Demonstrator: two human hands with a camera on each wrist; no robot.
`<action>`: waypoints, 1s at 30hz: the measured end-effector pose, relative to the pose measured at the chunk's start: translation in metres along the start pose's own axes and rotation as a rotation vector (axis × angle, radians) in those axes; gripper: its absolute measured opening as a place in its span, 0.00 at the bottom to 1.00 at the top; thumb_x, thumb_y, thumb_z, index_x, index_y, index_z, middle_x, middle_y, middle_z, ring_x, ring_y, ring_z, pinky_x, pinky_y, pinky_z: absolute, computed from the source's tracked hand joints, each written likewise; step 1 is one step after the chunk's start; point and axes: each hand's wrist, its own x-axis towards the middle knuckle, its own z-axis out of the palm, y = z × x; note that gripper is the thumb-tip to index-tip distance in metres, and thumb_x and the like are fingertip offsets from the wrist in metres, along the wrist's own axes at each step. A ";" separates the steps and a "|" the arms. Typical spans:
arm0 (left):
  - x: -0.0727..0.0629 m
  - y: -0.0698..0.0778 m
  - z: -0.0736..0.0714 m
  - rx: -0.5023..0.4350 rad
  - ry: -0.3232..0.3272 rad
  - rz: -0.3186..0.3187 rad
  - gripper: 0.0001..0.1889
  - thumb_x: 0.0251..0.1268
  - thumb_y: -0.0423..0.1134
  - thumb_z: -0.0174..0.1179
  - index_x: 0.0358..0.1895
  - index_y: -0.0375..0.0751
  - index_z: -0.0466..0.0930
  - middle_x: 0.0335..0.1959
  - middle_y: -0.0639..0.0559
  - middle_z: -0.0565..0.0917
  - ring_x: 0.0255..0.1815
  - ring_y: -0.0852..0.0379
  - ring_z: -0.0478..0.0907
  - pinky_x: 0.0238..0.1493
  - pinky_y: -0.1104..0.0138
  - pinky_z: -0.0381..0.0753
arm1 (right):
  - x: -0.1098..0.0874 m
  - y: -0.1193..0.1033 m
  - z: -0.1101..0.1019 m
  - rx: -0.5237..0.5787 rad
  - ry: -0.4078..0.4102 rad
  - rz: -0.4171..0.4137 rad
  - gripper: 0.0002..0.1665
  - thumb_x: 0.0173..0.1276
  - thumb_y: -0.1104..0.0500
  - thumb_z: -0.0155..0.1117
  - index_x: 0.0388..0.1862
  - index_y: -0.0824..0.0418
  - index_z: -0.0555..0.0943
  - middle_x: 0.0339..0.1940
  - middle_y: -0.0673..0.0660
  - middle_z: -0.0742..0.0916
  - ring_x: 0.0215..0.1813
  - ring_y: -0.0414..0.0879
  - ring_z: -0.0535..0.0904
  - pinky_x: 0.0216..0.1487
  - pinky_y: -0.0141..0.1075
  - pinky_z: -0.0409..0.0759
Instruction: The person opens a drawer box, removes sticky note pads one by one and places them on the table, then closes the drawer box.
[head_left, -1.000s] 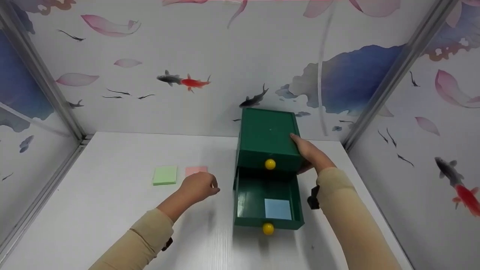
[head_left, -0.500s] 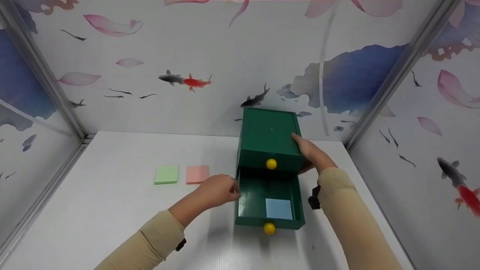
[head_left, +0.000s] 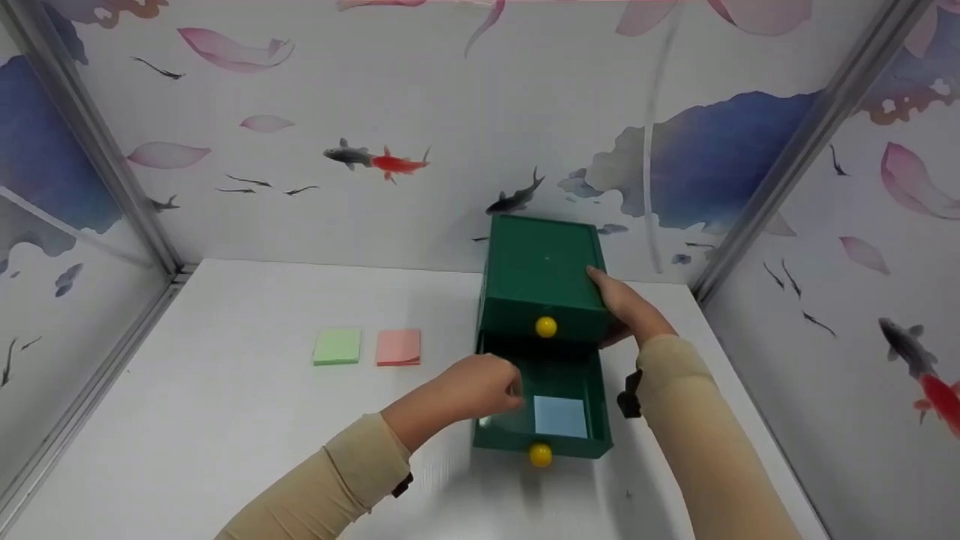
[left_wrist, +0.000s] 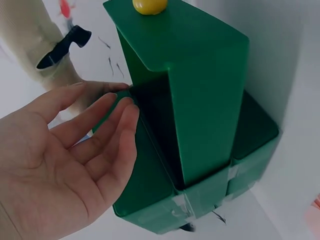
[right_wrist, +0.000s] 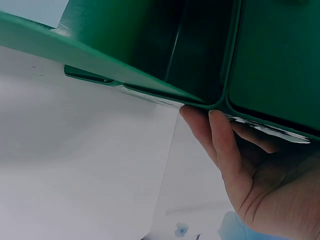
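A green drawer box (head_left: 544,262) stands against the back wall. Its pulled-out drawer (head_left: 604,409) has a yellow knob (head_left: 540,454) and holds a light blue sticky note pad (head_left: 560,416). My left hand (head_left: 480,386) is over the left part of this drawer, to the left of the blue pad. In the left wrist view, its palm faces the camera and its fingers (left_wrist: 117,145) bend loosely, with nothing seen in them. My right hand (head_left: 626,304) holds the box at its right side, thumb on the top edge. The right wrist view shows fingertips (right_wrist: 217,120) against the side wall.
On the white table (head_left: 225,420), a green sticky note pad (head_left: 337,346) and a pink one (head_left: 398,347) lie left of the box. Clear tape (left_wrist: 182,206) joins the box's tiers. Patterned walls (head_left: 465,90) enclose the table behind and on both sides.
My left hand has moved right, from beside the pink pad to over the pulled-out drawer, uncovering the pink pad. My right hand stays on the box.
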 end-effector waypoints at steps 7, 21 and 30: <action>0.015 0.014 0.003 0.062 -0.064 0.034 0.11 0.68 0.46 0.61 0.45 0.46 0.86 0.38 0.58 0.84 0.33 0.62 0.77 0.41 0.68 0.79 | 0.001 0.001 0.000 0.021 -0.008 -0.004 0.55 0.70 0.26 0.33 0.79 0.65 0.42 0.65 0.77 0.67 0.58 0.69 0.74 0.42 0.53 0.82; 0.049 0.032 0.007 0.148 -0.192 0.027 0.12 0.69 0.47 0.60 0.46 0.46 0.85 0.40 0.57 0.85 0.33 0.62 0.77 0.43 0.66 0.79 | 0.000 0.001 -0.002 0.002 0.015 -0.020 0.55 0.70 0.26 0.32 0.78 0.65 0.44 0.63 0.77 0.68 0.56 0.69 0.75 0.42 0.54 0.82; 0.064 0.034 0.010 0.147 -0.266 -0.014 0.14 0.67 0.51 0.61 0.45 0.46 0.81 0.35 0.55 0.81 0.34 0.58 0.78 0.40 0.64 0.78 | 0.000 0.001 0.000 0.028 -0.004 -0.020 0.54 0.71 0.27 0.33 0.79 0.65 0.43 0.66 0.77 0.65 0.60 0.70 0.71 0.42 0.55 0.82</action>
